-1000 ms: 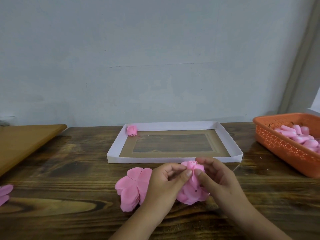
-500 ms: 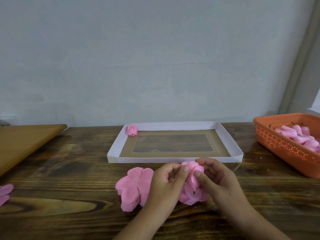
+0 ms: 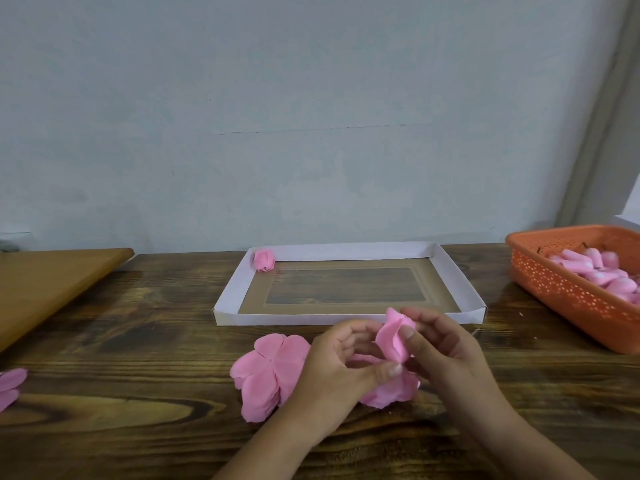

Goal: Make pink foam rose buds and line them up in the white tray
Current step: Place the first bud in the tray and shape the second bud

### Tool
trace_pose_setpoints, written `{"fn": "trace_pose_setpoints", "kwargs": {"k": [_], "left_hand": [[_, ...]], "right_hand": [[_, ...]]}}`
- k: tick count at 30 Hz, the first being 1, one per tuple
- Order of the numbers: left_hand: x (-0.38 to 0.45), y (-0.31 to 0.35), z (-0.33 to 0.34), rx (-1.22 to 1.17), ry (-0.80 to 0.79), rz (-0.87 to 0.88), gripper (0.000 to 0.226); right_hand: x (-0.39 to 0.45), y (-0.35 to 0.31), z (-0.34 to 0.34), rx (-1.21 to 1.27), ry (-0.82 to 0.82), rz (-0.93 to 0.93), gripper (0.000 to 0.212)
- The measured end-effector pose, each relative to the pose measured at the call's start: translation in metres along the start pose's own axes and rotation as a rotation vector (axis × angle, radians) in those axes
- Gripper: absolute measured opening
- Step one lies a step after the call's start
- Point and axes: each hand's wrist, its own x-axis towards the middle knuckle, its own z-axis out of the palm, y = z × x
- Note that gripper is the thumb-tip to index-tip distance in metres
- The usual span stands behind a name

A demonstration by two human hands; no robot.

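Two hands working half-formed bud (image 3: 394, 337) near white tray (image 3: 349, 318): right hand (image 3: 446, 351) pinching upper petals, left hand (image 3: 339, 365) pinching base. Risk: thin springy foam unrolling if either pinch is loosening; petals tearing under hard twisting. One finished bud (image 3: 264, 259) sitting in far-left tray corner. Flat petal stack (image 3: 268, 372) lying left.

1 finished rose bud (image 3: 264, 260) lies in the white tray (image 3: 349, 319) at its 11 o'clock corner; a half-rolled pink bud (image 3: 393, 339) sits at the tray's 6 o'clock edge.
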Motion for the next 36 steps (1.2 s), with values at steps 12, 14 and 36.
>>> {"fn": "trace_pose_setpoints", "kwargs": {"k": [12,14,36], "left_hand": [[-0.0025,-0.0009,-0.0008,0.210,0.035,0.049,0.042],[-0.0021,-0.0004,-0.0011,0.215,0.040,0.050,0.042],[0.0024,0.0007,-0.0062,0.113,-0.006,-0.017,0.060]], "right_hand": [[-0.0022,-0.0025,0.0010,-0.014,-0.040,0.011,0.031],[-0.0023,-0.0022,0.0008,-0.012,-0.042,0.017,0.033],[-0.0018,-0.0036,0.0006,0.009,-0.079,-0.007,0.044]]}}
